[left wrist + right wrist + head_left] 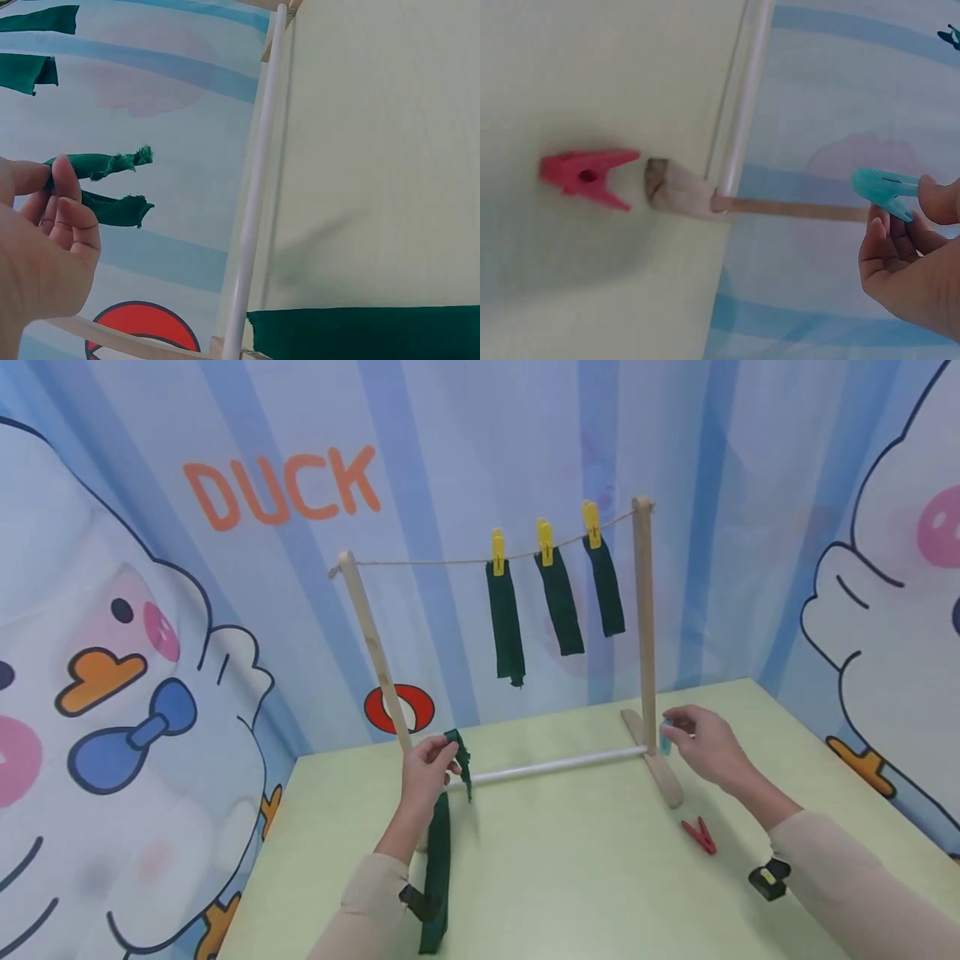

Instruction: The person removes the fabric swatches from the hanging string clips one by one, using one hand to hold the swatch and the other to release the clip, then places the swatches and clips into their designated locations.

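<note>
Fingers (939,202) are pinching a green strip (462,760) (left hand (426,768)) and teal peg (881,187) (right hand (707,745)), apparently staging another hang, next move probably calling for strip-to-rope (427,562).

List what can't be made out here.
Head: lower end of the left post, behind the left grip.
Left wrist: pinched part of held green strip, inside the left grip.
Right wrist: part of the teal clothespin, hidden by the right grip.
Right wrist: red clothespin, details blurred.

Green strip (96,164) in left grip (52,255)
</note>
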Demonstrator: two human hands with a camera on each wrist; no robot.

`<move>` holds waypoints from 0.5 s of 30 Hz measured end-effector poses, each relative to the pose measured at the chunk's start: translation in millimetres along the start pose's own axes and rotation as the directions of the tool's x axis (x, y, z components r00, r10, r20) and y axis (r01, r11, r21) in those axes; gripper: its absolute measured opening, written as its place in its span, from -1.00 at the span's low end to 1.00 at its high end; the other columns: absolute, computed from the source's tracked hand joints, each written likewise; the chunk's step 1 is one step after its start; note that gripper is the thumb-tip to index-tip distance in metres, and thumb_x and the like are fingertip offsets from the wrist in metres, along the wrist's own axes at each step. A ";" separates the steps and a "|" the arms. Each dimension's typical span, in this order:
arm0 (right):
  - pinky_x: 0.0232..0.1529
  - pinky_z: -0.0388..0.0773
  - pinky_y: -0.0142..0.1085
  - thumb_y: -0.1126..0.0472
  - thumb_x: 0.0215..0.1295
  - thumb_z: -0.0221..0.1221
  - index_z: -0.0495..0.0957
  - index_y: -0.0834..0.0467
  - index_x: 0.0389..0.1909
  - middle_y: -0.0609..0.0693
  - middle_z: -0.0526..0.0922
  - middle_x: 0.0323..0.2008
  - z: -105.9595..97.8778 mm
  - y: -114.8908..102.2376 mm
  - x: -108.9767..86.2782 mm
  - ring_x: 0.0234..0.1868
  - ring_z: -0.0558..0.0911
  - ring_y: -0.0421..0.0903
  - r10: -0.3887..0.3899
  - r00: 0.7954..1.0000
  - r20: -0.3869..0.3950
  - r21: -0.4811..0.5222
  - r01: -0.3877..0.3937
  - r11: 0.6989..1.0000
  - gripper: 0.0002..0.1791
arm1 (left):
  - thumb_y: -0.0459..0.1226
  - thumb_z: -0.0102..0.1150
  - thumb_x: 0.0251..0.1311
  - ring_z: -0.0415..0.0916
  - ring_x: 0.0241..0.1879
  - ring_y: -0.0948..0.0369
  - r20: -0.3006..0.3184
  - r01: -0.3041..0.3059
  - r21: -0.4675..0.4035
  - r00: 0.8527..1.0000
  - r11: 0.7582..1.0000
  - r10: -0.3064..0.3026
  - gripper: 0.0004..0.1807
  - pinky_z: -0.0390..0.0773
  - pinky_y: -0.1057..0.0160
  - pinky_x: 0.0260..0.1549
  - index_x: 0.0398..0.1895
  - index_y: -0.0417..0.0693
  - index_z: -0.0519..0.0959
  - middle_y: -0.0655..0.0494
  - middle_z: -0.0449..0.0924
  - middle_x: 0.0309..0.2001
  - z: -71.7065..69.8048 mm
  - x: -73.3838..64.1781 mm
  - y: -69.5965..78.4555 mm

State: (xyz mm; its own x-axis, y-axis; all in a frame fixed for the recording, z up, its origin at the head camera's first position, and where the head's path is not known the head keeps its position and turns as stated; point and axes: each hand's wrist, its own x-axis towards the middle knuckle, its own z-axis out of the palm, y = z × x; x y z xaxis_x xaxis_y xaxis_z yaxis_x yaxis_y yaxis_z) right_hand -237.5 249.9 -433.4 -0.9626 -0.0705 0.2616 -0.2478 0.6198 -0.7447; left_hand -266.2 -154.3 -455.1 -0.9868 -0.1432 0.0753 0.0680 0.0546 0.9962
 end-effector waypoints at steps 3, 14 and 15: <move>-0.06 0.55 0.10 0.20 0.56 0.01 0.39 0.47 0.24 0.38 0.56 0.02 -2.8 9.5 -4.1 0.07 0.55 0.31 0.030 0.999 0.026 -0.031 -0.029 0.999 -0.56 | -0.31 0.22 0.36 0.54 -0.52 0.26 0.000 0.006 -0.002 1.000 1.000 -0.006 -0.76 0.47 0.39 -0.52 0.00 -0.28 0.60 -0.07 0.67 -0.26 0.0 -1.3 -4.7; -0.17 0.59 0.07 0.21 0.47 0.10 0.42 0.58 0.11 0.47 0.56 -0.04 -7.1 49.2 -23.4 -0.03 0.57 0.36 0.105 0.990 0.099 -0.165 -0.088 0.982 -0.54 | -0.35 0.21 0.36 0.55 -0.53 0.30 0.031 0.021 0.014 0.999 1.000 -0.022 -0.75 0.41 0.40 -0.56 0.00 -0.35 0.58 -0.05 0.63 -0.28 2.7 -11.8 -23.6; -0.16 0.59 0.09 0.22 0.46 0.11 0.42 0.60 0.09 0.48 0.56 -0.05 -9.4 53.5 -24.4 -0.04 0.58 0.36 0.117 0.987 0.107 -0.192 -0.095 0.977 -0.53 | -0.34 0.20 0.36 0.54 -0.53 0.30 0.038 0.023 0.019 0.999 1.000 -0.024 -0.75 0.41 0.40 -0.56 0.00 -0.36 0.58 -0.08 0.64 -0.28 2.4 -12.2 -24.7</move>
State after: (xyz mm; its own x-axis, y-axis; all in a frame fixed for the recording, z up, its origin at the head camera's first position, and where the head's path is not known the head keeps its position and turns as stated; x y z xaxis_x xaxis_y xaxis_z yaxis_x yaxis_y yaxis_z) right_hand -226.2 292.2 -473.9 -0.9912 -0.0803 0.1052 -0.1291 0.7619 -0.6347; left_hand -256.2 -151.5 -480.8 -0.9930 -0.1066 0.0501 0.0427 0.0704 0.9966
